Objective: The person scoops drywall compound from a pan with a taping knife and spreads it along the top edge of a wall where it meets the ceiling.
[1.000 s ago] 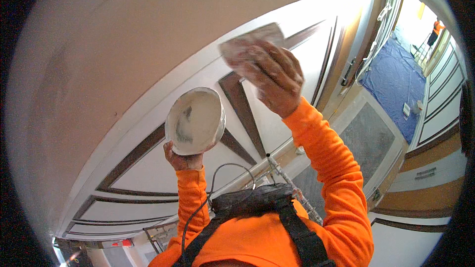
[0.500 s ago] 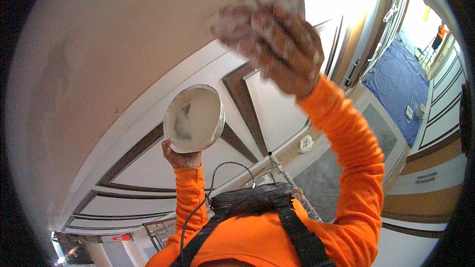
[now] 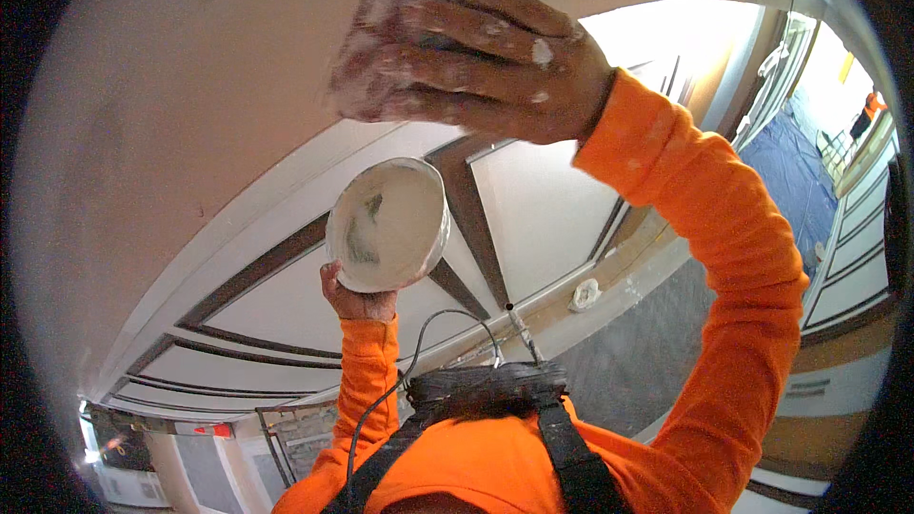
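Observation:
My right hand (image 3: 533, 67), specked with white, is raised with its fingers laid over a flat reddish pad (image 3: 369, 67) smeared with white. The pad is at the beige plastered surface (image 3: 219, 67) overhead; whether it is sponge or cloth I cannot tell. Lower and to the left, my left hand (image 3: 360, 301) grips the rim and underside of a round white bowl (image 3: 405, 219). Its inside is coated with a pale paste-like material, with a darker grey patch on the left. The bowl is tilted so its inside shows.
White panels with dark trim (image 3: 543, 200) stand behind the bowl. A roll-like white object (image 3: 585, 295) lies on the ledge. A blue sheet (image 3: 795, 171) covers the floor at right, with a person in orange (image 3: 868, 112) beyond. A black cable (image 3: 419, 333) loops near my chest.
My right hand has swept left and slightly up with the pad, its fingers now flatter over it. The bowl has shifted slightly right in the picture, and the view has turned a little.

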Demonstrator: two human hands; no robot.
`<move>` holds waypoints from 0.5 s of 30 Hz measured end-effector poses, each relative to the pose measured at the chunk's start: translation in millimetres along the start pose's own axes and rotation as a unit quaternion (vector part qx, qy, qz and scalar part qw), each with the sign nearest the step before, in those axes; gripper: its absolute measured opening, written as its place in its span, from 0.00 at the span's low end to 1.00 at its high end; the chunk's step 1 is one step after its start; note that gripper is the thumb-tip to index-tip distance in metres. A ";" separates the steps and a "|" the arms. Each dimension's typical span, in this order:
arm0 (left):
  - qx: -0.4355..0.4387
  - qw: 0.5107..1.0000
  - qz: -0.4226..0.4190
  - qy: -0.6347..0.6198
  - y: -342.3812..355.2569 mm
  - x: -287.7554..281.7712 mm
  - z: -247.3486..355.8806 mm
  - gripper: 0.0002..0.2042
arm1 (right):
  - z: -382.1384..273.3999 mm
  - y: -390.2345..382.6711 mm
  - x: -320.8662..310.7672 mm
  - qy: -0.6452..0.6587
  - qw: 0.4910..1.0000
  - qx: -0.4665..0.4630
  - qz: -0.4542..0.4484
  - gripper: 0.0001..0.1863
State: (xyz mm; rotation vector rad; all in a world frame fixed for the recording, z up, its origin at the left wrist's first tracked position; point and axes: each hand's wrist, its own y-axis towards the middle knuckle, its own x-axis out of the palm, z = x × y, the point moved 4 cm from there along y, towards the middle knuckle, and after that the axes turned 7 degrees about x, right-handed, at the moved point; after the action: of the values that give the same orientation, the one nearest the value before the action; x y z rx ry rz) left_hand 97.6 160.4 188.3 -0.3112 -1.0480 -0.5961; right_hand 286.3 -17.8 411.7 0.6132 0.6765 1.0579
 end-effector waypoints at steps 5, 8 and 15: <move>0.016 0.999 0.000 -0.038 -2.5 -0.1 4.6 0.33 | 43.7 -30.3 -9.0 -0.021 0.999 -0.018 -0.039 0.23; 0.044 0.998 0.025 -0.023 -11.3 22.0 1.4 0.33 | 66.3 -56.9 -18.0 -0.031 0.997 -0.016 -0.072 0.23; 0.035 0.998 0.043 -0.019 -27.5 44.4 6.6 0.30 | 84.5 -101.0 -45.9 -0.013 0.990 0.105 -0.091 0.22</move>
State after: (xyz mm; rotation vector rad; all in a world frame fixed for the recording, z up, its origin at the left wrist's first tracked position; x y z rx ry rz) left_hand 92.6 127.9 229.5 -0.3055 -1.0842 -0.4762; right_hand 392.2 -108.0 401.4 0.7313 0.8122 0.8127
